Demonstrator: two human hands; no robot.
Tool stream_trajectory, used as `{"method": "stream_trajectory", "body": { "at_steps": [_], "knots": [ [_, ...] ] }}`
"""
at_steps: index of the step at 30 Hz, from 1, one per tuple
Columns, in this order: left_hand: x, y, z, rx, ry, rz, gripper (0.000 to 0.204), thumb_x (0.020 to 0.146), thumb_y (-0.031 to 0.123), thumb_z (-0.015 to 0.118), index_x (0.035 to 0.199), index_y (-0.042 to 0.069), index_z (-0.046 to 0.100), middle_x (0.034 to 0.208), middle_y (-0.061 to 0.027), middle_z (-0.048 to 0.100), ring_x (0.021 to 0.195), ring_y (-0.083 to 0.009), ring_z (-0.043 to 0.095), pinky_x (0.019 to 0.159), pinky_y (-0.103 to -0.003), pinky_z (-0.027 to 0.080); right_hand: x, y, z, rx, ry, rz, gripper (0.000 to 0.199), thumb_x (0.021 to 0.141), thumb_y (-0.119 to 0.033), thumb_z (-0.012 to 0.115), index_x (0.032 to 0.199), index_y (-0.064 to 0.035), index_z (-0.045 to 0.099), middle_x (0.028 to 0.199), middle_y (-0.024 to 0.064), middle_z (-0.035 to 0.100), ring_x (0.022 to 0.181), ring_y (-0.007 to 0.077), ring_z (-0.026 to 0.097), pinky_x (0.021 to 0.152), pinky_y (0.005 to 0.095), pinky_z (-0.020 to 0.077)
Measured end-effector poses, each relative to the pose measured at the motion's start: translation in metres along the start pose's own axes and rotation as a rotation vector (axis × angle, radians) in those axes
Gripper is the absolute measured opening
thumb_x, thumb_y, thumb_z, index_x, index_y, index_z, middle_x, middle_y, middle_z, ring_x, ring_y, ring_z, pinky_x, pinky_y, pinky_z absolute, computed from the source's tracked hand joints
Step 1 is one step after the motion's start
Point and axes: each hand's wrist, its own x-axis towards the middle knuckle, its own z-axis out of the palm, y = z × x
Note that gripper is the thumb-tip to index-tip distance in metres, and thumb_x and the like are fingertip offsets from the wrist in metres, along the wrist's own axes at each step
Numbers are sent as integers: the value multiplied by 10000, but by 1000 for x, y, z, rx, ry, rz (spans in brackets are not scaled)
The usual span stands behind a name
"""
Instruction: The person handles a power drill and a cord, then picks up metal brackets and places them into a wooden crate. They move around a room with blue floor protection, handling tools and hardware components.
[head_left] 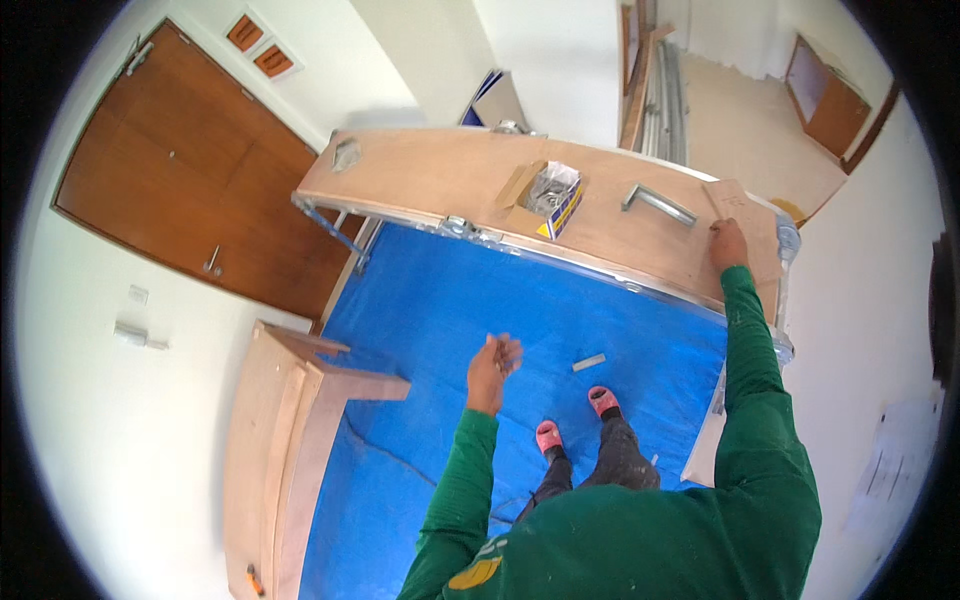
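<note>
open cardboard box (537, 200) w/ bagged metal hardware (552, 186) on door slab (440, 175)

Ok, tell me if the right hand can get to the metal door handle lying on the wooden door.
Probably yes. The right hand rests on the wooden door just beside the metal door handle, with only bare wood between them. The open cardboard box sits farther left, out of the way.

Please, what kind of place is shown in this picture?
Probably a room under renovation, used for fitting doors: a wooden door slab lies flat with a metal lever handle and an open hardware box on it, above a blue floor tarp.
</note>
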Motion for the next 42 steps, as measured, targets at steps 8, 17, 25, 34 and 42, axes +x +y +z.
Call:
{"method": "stream_trajectory", "body": {
  "at_steps": [8, 17, 25, 34, 42],
  "knots": [
    [110, 75, 116, 58, 126, 134, 559, 1060, 498, 492, 1225, -13, 648, 1168, -130, 678, 1062, -228, 645, 841, -384, 534, 15, -50, -53, 296, 209, -129, 152, 918, -32, 598, 1034, -23, 696, 1054, 170, 682, 952, 399, 662, 835, 460, 531],
    [194, 101, 161, 261, 220, 65, 606, 990, 539, 603, 1290, 16, 655, 1205, -121, 687, 1082, -204, 632, 868, -385, 516, 59, -243, -84, 722, -34, -724, 201, 935, -44, 630, 1124, -34, 697, 997, 146, 665, 886, 341, 649, 749, 399, 526],
    [249, 108, 96, 921, 88, 346, 408, 862, 353, 716, 1043, -12, 742, 930, -150, 716, 872, -218, 646, 788, -380, 497, -63, -209, -60, 949, -622, -423, 258, 932, -143, 702, 1171, -47, 697, 892, 79, 683, 715, 145, 614, 629, 287, 489],
    [133, 139, 83, 413, 331, 330, 212, 793, 146, 697, 874, -41, 757, 712, -70, 663, 595, -133, 582, 535, -315, 450, -265, -79, 110, 545, -1235, -365, 233, 901, -197, 715, 1075, -41, 721, 916, 153, 744, 856, 303, 727, 773, 413, 560],
    [-70, 89, -93, 425, 798, 279, 275, 854, 87, 678, 1077, -71, 707, 833, -34, 662, 666, -92, 581, 553, -248, 437, -311, -17, 267, 263, -1123, -254, 219, 892, -225, 721, 1036, -62, 743, 880, 114, 755, 802, 246, 736, 738, 410, 582]
  ]
}}
